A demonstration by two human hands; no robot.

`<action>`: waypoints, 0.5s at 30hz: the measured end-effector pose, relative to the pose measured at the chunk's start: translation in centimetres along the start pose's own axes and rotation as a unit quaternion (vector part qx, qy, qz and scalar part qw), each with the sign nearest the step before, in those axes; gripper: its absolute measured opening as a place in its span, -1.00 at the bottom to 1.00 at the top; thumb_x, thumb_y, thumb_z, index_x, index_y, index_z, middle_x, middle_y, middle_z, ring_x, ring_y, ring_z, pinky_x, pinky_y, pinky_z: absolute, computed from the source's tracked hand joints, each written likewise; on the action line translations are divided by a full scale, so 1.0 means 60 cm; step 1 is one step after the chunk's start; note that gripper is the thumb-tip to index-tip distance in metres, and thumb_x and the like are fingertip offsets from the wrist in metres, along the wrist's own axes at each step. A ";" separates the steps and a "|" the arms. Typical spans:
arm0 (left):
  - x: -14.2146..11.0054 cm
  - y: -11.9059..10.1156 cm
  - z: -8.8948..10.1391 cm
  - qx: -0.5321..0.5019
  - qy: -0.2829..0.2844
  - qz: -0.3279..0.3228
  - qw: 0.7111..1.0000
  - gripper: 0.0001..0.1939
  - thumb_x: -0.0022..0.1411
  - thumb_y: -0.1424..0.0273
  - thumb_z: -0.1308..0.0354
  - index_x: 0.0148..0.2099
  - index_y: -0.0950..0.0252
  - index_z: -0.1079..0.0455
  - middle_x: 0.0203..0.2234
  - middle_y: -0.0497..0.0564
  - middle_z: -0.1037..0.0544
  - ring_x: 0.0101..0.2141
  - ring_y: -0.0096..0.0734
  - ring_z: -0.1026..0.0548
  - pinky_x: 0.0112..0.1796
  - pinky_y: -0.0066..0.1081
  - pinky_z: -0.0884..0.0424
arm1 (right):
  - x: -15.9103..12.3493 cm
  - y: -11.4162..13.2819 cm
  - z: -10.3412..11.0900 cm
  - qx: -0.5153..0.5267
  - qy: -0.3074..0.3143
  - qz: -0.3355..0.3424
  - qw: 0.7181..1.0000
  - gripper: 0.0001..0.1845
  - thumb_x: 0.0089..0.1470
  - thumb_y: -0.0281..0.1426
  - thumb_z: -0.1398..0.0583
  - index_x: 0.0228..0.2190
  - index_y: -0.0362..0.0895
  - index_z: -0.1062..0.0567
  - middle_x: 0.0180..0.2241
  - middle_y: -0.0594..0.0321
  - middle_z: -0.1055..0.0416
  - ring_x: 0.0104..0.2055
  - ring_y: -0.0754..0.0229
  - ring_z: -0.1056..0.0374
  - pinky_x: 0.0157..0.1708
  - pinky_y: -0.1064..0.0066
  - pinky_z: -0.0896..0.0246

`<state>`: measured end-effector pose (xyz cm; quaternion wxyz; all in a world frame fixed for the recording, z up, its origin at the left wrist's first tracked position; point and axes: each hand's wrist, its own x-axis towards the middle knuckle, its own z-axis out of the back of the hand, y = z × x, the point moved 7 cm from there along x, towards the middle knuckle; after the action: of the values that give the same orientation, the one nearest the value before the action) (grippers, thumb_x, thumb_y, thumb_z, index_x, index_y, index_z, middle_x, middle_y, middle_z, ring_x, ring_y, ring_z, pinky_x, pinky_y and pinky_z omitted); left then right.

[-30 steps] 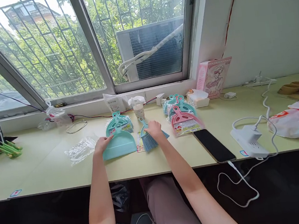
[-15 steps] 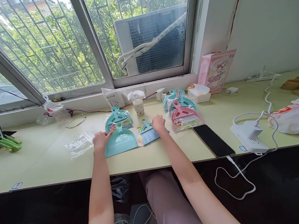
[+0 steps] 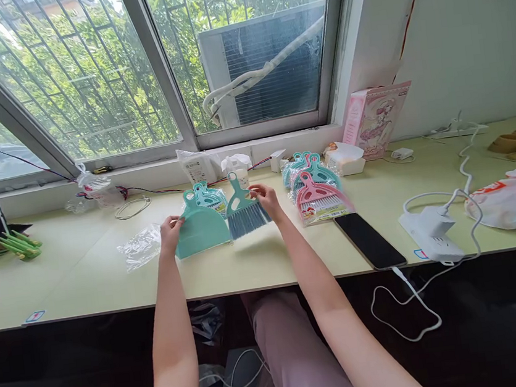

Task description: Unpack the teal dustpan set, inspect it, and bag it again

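My left hand (image 3: 172, 233) is closed on the left edge of a teal dustpan (image 3: 200, 230), which is tipped up with its handle pointing away from me. Beside it, my right hand (image 3: 265, 200) grips a small teal hand brush (image 3: 242, 203) by its right side. The brush stands raised, its dark blue-grey bristles (image 3: 248, 220) facing down. Behind the dustpan lies a wrapped teal dustpan set (image 3: 210, 194), partly hidden. To the right of my right hand are a wrapped pink dustpan set (image 3: 320, 197) and wrapped teal sets (image 3: 313, 168).
A crumpled clear plastic wrapper (image 3: 142, 249) lies left of my left hand. A phone (image 3: 370, 241) on a white cable and a power strip (image 3: 431, 241) are at the right. A cup (image 3: 236, 163), a tissue pack (image 3: 345, 157) and a pink box (image 3: 376, 121) stand by the window.
Both hands have lifted the dustpan and the brush off the table and tilted them upright. The card that showed between them is out of sight.
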<state>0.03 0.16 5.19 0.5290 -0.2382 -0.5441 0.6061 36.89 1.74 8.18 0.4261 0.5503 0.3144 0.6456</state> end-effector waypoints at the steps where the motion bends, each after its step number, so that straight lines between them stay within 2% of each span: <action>1: 0.002 0.001 0.006 -0.060 -0.022 0.009 0.998 -0.48 -0.09 -0.03 -0.35 -0.24 0.28 -0.43 -0.44 0.05 -0.57 -0.39 -0.24 -0.51 -0.30 -0.24 -0.45 | 0.000 0.006 -0.004 0.061 0.001 0.007 0.998 -0.75 0.27 -0.26 -0.16 -0.12 -0.11 -0.55 -0.31 0.24 -0.58 -0.22 0.20 -0.51 -0.18 0.42 -0.34; 3: 0.003 -0.001 0.004 -0.141 -0.036 0.021 0.989 -0.47 -0.05 0.00 -0.36 -0.19 0.31 -0.44 -0.41 0.09 -0.59 -0.38 -0.22 -0.53 -0.30 -0.19 -0.49 | -0.005 0.019 -0.017 0.137 0.002 0.011 0.991 -0.69 0.24 -0.18 -0.18 -0.13 -0.11 -0.55 -0.35 0.25 -0.57 -0.25 0.19 -0.49 -0.23 0.42 -0.35; 6: -0.008 -0.010 -0.035 -0.180 0.016 0.029 0.983 -0.52 0.11 -0.02 -0.31 -0.18 0.31 -0.48 -0.36 0.18 -0.62 -0.30 -0.06 -0.59 -0.23 -0.05 -0.54 | -0.021 0.035 -0.050 0.147 -0.007 0.007 0.989 -0.66 0.23 -0.13 -0.18 -0.13 -0.10 -0.55 -0.34 0.22 -0.58 -0.25 0.17 -0.50 -0.27 0.42 -0.34; 9: -0.036 -0.025 -0.101 -0.193 0.126 0.037 0.972 -0.42 0.16 -0.10 -0.25 -0.10 0.33 -0.53 -0.29 0.24 -0.65 -0.21 0.05 -0.62 -0.18 -0.04 -0.56 | -0.042 0.042 -0.083 0.046 -0.019 0.005 0.999 -0.72 0.26 -0.19 -0.19 -0.12 -0.08 -0.55 -0.29 0.22 -0.60 -0.21 0.17 -0.52 -0.22 0.43 -0.33; 12: -0.072 -0.045 -0.157 -0.180 0.234 0.020 0.955 -0.23 0.03 -0.16 -0.33 0.07 0.36 -0.52 -0.15 0.28 -0.65 -0.12 0.11 -0.61 -0.15 -0.09 -0.56 | -0.058 0.035 -0.095 -0.115 -0.060 -0.011 0.992 -0.80 0.28 -0.24 -0.21 -0.17 -0.04 -0.58 -0.25 0.22 -0.60 -0.19 0.17 -0.49 -0.15 0.41 -0.30; 15: -0.091 -0.059 -0.178 -0.164 0.268 0.002 0.949 -0.15 -0.09 -0.01 -0.49 0.20 0.29 -0.47 -0.05 0.23 -0.63 -0.04 0.11 -0.58 -0.08 -0.13 -0.54 | -0.062 0.035 -0.093 -0.220 -0.093 0.018 0.971 -0.82 0.29 -0.27 -0.21 -0.24 -0.05 -0.60 -0.17 0.15 -0.57 -0.04 0.11 -0.43 -0.01 0.33 -0.26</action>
<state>12.39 -0.96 3.69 0.6080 -0.4763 -0.4734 0.4235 31.14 -2.17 7.28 0.5520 0.5062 0.1141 0.6527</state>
